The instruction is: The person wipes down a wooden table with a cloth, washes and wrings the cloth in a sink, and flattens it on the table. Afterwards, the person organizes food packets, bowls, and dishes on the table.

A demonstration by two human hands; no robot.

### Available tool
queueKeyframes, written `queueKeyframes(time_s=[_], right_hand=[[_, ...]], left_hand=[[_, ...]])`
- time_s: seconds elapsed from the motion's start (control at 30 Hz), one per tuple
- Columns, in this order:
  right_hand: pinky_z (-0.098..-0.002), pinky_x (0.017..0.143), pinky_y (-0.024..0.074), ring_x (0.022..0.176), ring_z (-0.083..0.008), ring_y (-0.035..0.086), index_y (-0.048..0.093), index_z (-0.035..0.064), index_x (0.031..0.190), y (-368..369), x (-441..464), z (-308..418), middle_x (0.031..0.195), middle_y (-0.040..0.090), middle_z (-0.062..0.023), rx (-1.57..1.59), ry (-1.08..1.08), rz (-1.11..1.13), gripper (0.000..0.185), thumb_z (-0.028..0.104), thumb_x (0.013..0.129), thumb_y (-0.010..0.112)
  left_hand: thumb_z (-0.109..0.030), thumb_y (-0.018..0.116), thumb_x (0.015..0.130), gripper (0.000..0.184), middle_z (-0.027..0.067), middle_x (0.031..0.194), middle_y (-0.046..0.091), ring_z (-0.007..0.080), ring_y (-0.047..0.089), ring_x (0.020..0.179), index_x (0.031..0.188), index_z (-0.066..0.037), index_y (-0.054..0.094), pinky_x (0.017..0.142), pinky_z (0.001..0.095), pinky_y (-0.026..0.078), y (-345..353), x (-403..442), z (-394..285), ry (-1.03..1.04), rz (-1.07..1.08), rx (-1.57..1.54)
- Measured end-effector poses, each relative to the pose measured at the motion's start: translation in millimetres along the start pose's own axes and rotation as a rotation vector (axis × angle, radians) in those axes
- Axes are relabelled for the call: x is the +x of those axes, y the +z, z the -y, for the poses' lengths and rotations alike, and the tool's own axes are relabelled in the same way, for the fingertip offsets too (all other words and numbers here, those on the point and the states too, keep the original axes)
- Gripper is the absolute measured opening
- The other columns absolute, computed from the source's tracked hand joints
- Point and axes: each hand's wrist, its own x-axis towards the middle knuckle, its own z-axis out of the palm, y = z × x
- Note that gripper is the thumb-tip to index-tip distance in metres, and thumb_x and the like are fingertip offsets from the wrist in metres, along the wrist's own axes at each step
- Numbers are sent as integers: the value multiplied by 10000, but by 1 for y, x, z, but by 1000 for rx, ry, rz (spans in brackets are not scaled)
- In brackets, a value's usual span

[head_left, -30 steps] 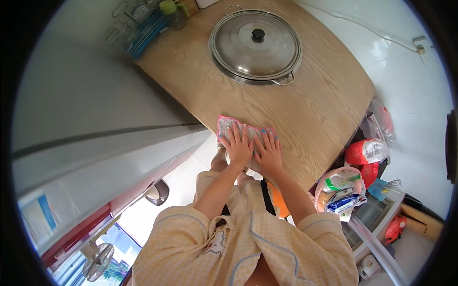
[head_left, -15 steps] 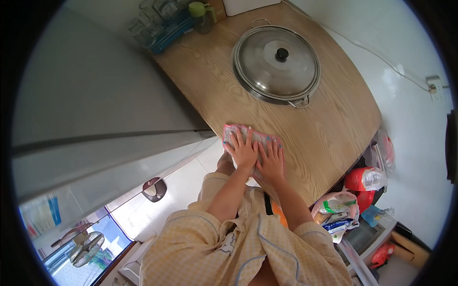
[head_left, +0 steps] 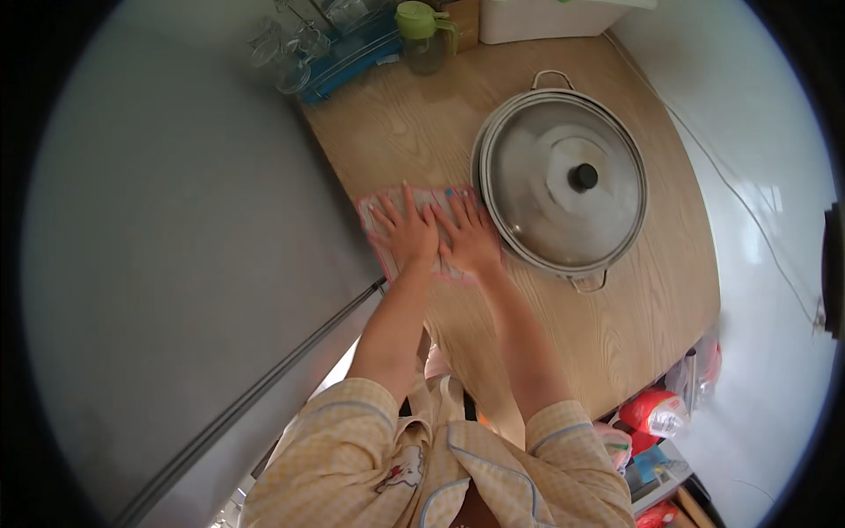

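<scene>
A light cloth with a pink edge (head_left: 378, 204) lies spread on the wooden table (head_left: 563, 339), by its left edge. My left hand (head_left: 410, 233) presses flat on it with fingers spread. Beside it, my right hand (head_left: 468, 236) also lies flat on the cloth, fingers apart, near the rim of a large round pan. The pan's metal lid (head_left: 537, 189) has a black knob (head_left: 583, 177) on top.
Glasses stand in a blue rack (head_left: 352, 57) at the back left, beside a green-topped jug (head_left: 424, 40) and a white box (head_left: 546, 19). A grey panel (head_left: 194, 220) borders the table's left side. Red and white bags (head_left: 656, 412) sit beyond the right edge.
Both hands and the cloth have moved forward along the table's left side, from its near edge to beside the pan. The camera view has also shifted.
</scene>
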Motion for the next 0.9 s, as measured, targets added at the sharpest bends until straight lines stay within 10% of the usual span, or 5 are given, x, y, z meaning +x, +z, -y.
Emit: queueKeyframes(time_s=[0.47, 0.9], right_hand=[[-507, 979, 202, 1201, -332, 308, 433, 208, 1226, 17, 233, -13, 1297, 362, -110, 11, -43, -404, 472, 271, 758, 447], [-492, 988, 197, 1219, -320, 279, 375, 169, 1264, 14, 106, 0, 1318, 326, -114, 9, 63, -318, 547, 316, 749, 488]], left_hand=[[-460, 322, 838, 520, 147, 1397, 121, 382, 97, 1273, 1320, -279, 247, 932, 648, 75, -14, 233, -35, -68, -138, -18], [-425, 406, 823, 568, 132, 1382, 188, 362, 155, 1265, 1332, -244, 233, 953, 606, 135, 3, 122, -7, 218, -194, 8]])
